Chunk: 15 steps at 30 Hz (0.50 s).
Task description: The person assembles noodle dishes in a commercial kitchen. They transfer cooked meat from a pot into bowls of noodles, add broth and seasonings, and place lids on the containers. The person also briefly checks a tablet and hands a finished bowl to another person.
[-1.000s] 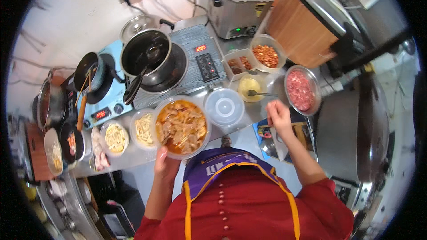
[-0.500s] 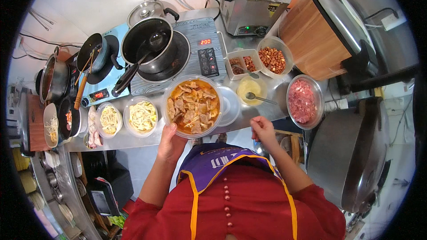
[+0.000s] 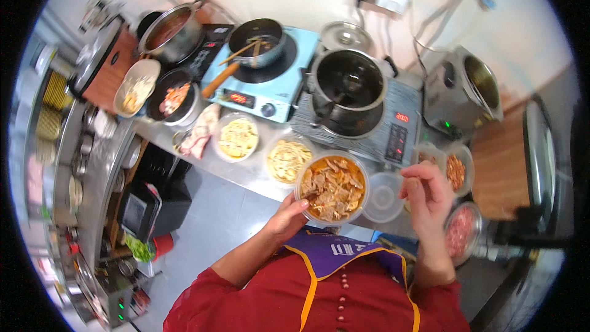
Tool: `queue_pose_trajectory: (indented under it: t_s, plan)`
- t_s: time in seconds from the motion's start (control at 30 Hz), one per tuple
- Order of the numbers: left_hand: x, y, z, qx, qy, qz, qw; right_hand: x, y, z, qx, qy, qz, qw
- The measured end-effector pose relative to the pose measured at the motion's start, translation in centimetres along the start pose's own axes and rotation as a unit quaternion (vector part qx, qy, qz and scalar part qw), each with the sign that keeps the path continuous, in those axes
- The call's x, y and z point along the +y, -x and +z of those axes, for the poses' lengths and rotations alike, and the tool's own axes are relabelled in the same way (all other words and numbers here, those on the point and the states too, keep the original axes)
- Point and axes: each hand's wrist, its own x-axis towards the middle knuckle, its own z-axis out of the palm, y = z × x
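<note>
My left hand (image 3: 287, 217) grips the near-left side of a round clear plastic bowl (image 3: 366, 195). Sliced meat (image 3: 332, 188) in orange broth fills it, held level at the counter's front edge. Just right of the bowl lies a translucent plastic lid (image 3: 383, 197) on the counter. My right hand (image 3: 427, 193) is raised beside that lid with fingers bent and drawn together; whether anything is between them I cannot make out. It partly covers the containers of peanuts (image 3: 455, 172) behind it.
A black pot (image 3: 348, 80) with a ladle stands on a grey induction cooker (image 3: 402, 120). Left of it, a pan (image 3: 256, 37) sits on a blue cooker (image 3: 212, 77). Noodle bowls (image 3: 289, 161) line the front edge. Raw meat (image 3: 462, 229) lies in a bowl at right.
The view has swung leftward, so things sit farther right. My right hand has risen from the counter's front edge to beside the lid. My left hand still holds the bowl.
</note>
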Motion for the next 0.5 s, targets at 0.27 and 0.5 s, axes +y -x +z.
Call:
queue_pose_trajectory:
  t_s: [0.27, 0.5]
  plan:
    - [2.9, 7.1, -2.7, 0.096, 0.033, 0.087, 0.991, 3.3, -22.3, 14.2, -0.320, 0.375, -0.309, 0.813]
    - [6.9, 16.6, -2.3, 0.150, 0.092, 0.167, 0.970, 6.2, -28.8, 27.9, -0.461, 0.470, -0.250, 0.710]
